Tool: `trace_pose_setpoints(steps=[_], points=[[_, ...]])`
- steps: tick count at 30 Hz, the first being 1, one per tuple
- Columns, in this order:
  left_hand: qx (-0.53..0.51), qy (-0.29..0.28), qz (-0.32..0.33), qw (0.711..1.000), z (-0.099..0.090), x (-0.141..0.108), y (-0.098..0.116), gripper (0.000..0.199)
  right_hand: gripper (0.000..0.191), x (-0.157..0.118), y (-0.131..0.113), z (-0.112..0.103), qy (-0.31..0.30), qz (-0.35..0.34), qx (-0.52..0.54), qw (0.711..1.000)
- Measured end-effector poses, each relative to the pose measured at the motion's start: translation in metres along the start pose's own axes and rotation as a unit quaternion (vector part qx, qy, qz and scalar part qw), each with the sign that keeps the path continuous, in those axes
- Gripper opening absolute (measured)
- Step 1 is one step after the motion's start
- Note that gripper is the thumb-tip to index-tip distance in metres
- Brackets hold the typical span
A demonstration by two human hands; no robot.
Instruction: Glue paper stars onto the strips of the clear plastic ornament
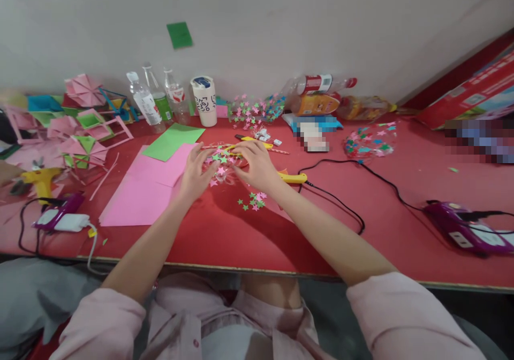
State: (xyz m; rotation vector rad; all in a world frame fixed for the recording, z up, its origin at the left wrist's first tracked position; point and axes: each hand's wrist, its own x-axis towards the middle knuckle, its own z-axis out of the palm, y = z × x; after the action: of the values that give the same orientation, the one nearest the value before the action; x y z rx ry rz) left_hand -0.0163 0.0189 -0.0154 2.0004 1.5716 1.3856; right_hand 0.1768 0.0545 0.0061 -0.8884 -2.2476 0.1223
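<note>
A clear plastic piece covered with pink and green paper stars (221,163) is between my two hands above the red table (241,245). My left hand (197,173) curves round its left side, fingers closed on it. On the right side, my right hand (255,163) holds it with bent fingers. Loose pink and green stars (254,201) lie just below my right hand. A yellow glue gun (293,178) rests beside my right wrist, partly hidden. Pink paper sheets (138,199) and a green sheet (174,140) lie to the left.
Bottles (146,100) and a white cup (204,100) stand along the back. Star-covered plastic pieces (370,139) lie at the back and right. A purple power strip (461,229) with a black cable is at the right. Paper crafts (84,90) crowd the left.
</note>
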Motion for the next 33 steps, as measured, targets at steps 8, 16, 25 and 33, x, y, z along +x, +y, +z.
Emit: trace_pose_setpoints(steps=[8, 16, 25, 33], points=[[0.003, 0.017, 0.001, 1.0, -0.0001, -0.0001, 0.0013, 0.03, 0.027, -0.0048, 0.0011, -0.0039, 0.02, 0.003, 0.068, 0.997], [-0.009, 0.026, -0.012, 1.0, -0.0016, -0.0011, 0.0011, 0.03, 0.017, -0.0018, -0.0002, -0.0073, 0.004, -0.018, 0.118, 0.993], [-0.01, 0.02, -0.025, 0.999, -0.0017, -0.0076, -0.0053, 0.034, 0.025, 0.0001, -0.0048, -0.0078, -0.023, 0.072, 0.225, 0.971], [0.009, 0.022, -0.017, 1.0, -0.0033, -0.0067, -0.0058, 0.033, 0.025, 0.0015, -0.0003, -0.0086, -0.053, 0.044, 0.227, 0.972]])
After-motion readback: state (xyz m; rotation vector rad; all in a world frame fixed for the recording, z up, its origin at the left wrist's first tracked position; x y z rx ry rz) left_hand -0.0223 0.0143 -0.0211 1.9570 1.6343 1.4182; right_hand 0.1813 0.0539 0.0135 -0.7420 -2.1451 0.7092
